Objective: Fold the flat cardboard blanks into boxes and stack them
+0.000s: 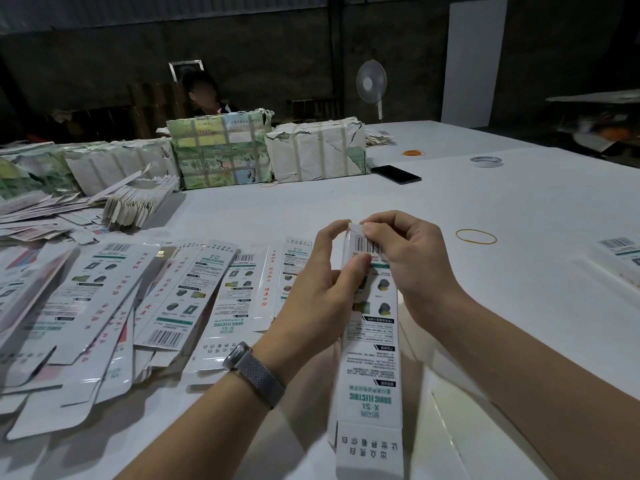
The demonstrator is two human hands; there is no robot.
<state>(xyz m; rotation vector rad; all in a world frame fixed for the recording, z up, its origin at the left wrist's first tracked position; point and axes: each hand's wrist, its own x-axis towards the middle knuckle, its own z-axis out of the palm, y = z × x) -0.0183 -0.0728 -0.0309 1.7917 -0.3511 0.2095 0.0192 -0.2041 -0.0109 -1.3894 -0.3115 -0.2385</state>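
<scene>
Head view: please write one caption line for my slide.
Both hands, left hand and right hand, pinch the far end of a long white box, beside flat blanks on the table.

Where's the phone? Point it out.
The phone lies flat on the white table, right of centre toward the far side in the head view, just right of the taped white bundle and left of the tape roll.
</scene>
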